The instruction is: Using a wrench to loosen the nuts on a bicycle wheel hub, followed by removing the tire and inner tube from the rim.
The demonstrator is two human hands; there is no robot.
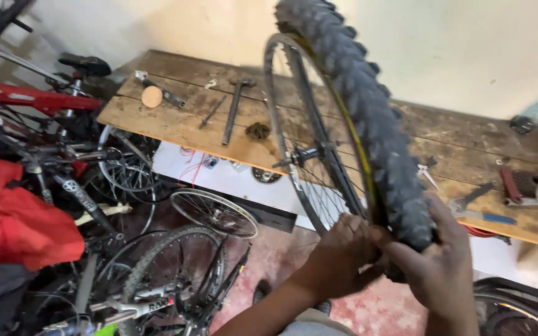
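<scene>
With the bicycle wheel held upright near the workbench, the left hand closes on the rim and the right hand clamps the knobby tyre, apparently working its bead at the rim, which calls for firm thumb pressure.

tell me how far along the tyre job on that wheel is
Done: most of the knobby tyre already sits around the rim, up to the top. In hand: the left hand and right hand grip the bottom of the wheel, where tyre meets rim. Left: that bottom stretch looks unseated, though motion blur hides the bead. The hammer on the wooden bench lies untouched.
</scene>
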